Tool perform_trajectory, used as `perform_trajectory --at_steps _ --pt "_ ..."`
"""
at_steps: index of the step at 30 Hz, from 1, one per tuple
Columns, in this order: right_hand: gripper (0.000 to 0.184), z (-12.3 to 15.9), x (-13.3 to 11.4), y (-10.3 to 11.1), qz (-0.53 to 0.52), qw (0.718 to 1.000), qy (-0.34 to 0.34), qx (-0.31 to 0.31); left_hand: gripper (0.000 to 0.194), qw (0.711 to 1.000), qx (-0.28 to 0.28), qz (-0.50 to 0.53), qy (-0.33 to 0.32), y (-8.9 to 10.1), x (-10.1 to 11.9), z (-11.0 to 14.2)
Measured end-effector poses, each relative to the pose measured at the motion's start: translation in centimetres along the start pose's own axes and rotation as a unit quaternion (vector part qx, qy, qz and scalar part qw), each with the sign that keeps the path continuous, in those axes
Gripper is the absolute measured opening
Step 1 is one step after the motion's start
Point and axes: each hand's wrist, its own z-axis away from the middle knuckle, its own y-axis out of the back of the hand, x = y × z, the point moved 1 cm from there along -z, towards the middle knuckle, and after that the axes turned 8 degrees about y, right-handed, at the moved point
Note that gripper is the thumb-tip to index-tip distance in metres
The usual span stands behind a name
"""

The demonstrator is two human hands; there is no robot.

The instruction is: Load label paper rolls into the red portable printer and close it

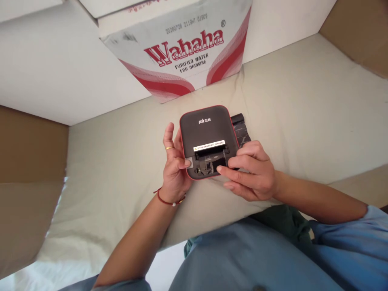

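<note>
A black receipt printer (209, 131) with a red rim is held between my hands above the cloth-covered surface. My left hand (176, 165) grips its left side, thumb pressed on the grey button (189, 163) near the front corner. My right hand (251, 171) closes on the right front edge, one fingertip on the shiny dark front panel (212, 165). Above that panel runs a dark paper slot (210, 151) with a white warning label (209, 145) along it. Behind the printer's right side lies a crinkled black piece (241, 131), partly hidden; its kind is unclear.
A Wahaha water carton (194, 76) stands at the back against white panels (39, 60). Brown cardboard (30, 182) rises on the left, and more brown cardboard (360, 36) on the far right. A beige cloth (303, 101) covers the work surface, with creases.
</note>
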Motion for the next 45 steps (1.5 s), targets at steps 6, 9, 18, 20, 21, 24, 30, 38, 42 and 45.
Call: perform_trajectory --at_steps 6,9,18,20,21,24,30,38,42,45 --pt "0.020 0.3 -0.1 -0.7 0.005 1.000 -0.008 0.014 0.081 0.998 -0.031 -0.045 -0.042 0.2 -1.3 -0.7" --pt "0.017 -0.2 0.0 -0.4 -0.001 1.000 -0.009 0.023 0.081 0.998 -0.034 -0.022 -0.051 0.2 -2.2 -0.7" --pt "0.033 -9.2 3.9 0.9 0.007 0.919 -0.233 -0.319 0.088 0.973 -0.029 0.229 0.004 -0.9 -3.0 -1.0" --pt "0.029 -11.1 4.4 -0.3 0.066 0.858 -0.241 -0.449 0.088 0.971 -0.035 0.237 0.006 -0.8 -3.1 -1.2" --pt "0.027 -11.8 4.5 -1.0 0.091 0.830 -0.243 -0.493 0.088 0.970 -0.041 0.240 0.004 -0.8 -3.2 -1.2" --pt "0.026 -13.4 4.4 -2.8 0.135 0.777 -0.242 -0.565 0.087 0.968 -0.050 0.248 -0.009 -0.9 -3.5 -1.5" --pt "0.036 -14.2 4.3 -4.4 0.159 0.744 -0.241 -0.603 0.094 0.970 -0.050 0.238 -0.023 -1.1 -4.6 -2.2" --pt "0.031 -13.1 4.7 -4.1 0.169 0.747 -0.293 -0.572 0.095 0.973 -0.059 0.216 -0.046 -1.2 -5.1 -2.5" --pt "0.031 -12.5 4.7 -3.3 0.153 0.761 -0.304 -0.552 0.096 0.973 -0.059 0.221 -0.040 -1.2 -5.0 -2.5" --pt "0.037 -11.9 4.9 -2.6 0.125 0.783 -0.316 -0.520 0.093 0.971 -0.062 0.226 -0.039 -1.1 -4.8 -2.4"
